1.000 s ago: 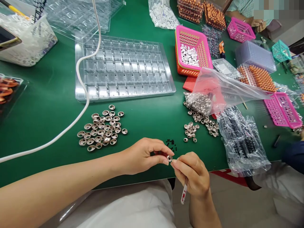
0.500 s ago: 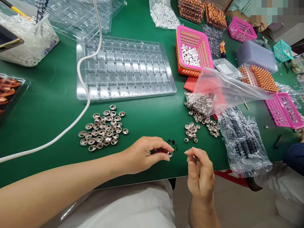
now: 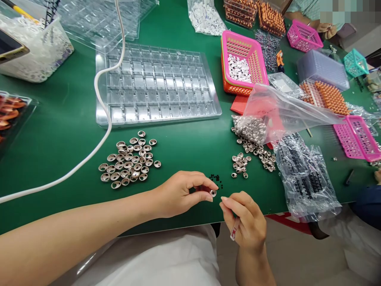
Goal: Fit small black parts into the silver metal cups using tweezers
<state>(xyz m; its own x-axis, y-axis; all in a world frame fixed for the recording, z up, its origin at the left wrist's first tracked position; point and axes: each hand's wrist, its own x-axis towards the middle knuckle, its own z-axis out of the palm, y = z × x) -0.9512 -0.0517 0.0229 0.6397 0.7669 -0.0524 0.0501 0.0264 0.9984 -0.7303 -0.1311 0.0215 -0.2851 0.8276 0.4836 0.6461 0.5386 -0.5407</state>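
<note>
My left hand [image 3: 181, 194] pinches a small silver metal cup [image 3: 212, 193] between thumb and fingers, just above the green table's near edge. My right hand [image 3: 245, 222] is closed around a thin white-and-red tool [image 3: 234, 229], its fingertips a short way right of the cup. Tiny black parts [image 3: 216, 178] lie on the table just beyond the cup. A pile of larger silver cups [image 3: 129, 163] sits to the left, and small silver cups [image 3: 239, 165] lie to the right.
A clear compartment tray [image 3: 157, 85] lies mid-table with a white cable [image 3: 101, 111] across its left end. A plastic bag spilling silver cups [image 3: 268, 115], pink baskets [image 3: 242, 61] and bagged black parts [image 3: 306, 176] stand right. Another person's hand [image 3: 326, 29] is far right.
My right hand drew away to the right from the cup, then came back toward it with the tool held lower. My left hand stayed put with the cup.
</note>
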